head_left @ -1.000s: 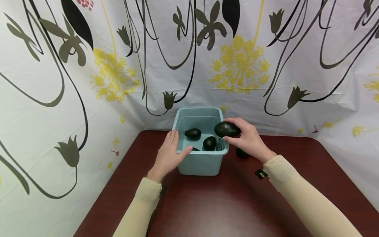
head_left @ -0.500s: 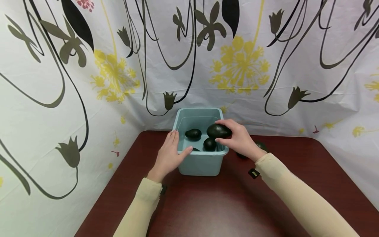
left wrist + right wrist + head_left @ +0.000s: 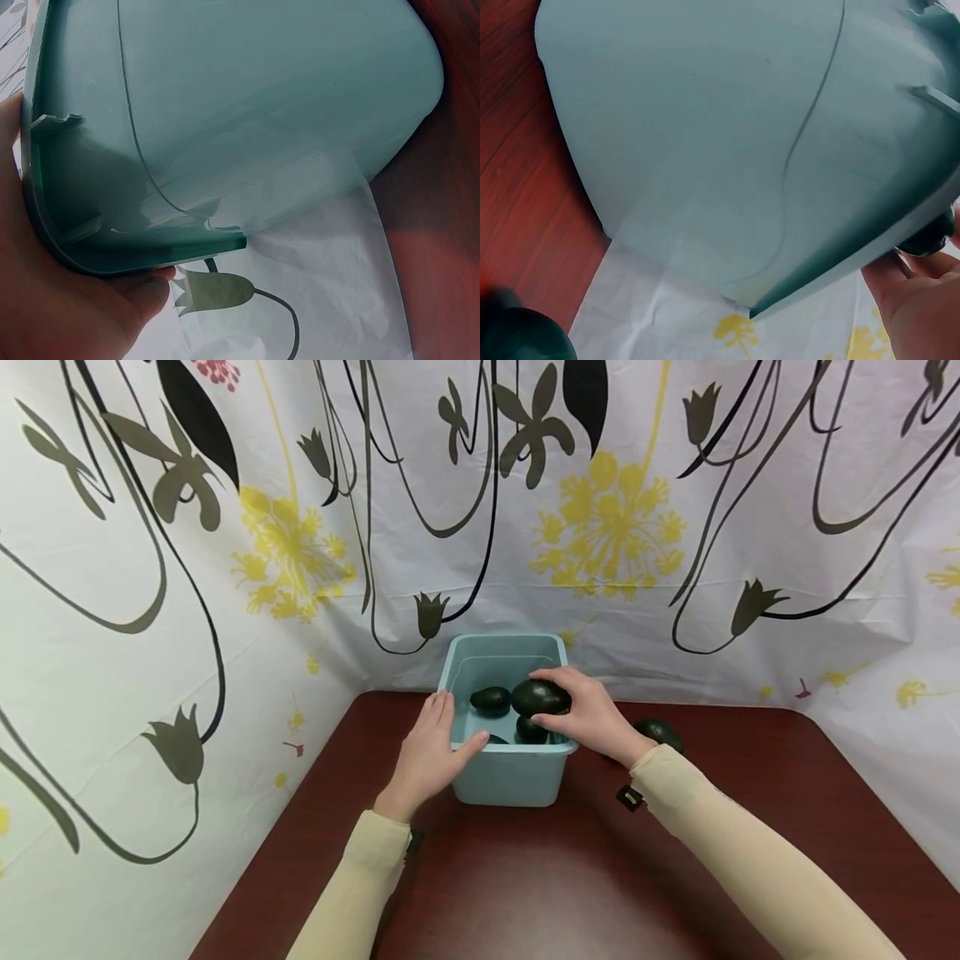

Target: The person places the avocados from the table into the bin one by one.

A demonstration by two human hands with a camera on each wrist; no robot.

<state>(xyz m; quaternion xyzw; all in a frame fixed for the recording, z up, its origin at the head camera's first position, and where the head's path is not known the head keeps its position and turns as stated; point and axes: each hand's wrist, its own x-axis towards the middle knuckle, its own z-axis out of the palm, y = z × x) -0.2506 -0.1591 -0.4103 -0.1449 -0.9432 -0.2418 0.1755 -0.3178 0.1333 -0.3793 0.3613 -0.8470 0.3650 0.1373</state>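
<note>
An avocado is gripped between the thumb and fingers of my right hand, over the right part of a light blue plastic bin. In the right wrist view only part of the held avocado shows past the rim. Inside the bin lie an avocado at the middle left and another avocado under the held one. A dark sliver shows behind the front wall. My left hand rests on the bin's front left corner, fingers straight along the left side, thumb over the front rim.
The bin stands near the back edge of a dark red-brown table. On the table right of it lies an avocado, partly behind my right forearm. A white cloth printed with flowers hangs behind and at the left.
My right hand has carried the avocado left and slightly down, from the bin's right rim to over its inside. The avocado on the table has come into fuller view. My left hand stays put.
</note>
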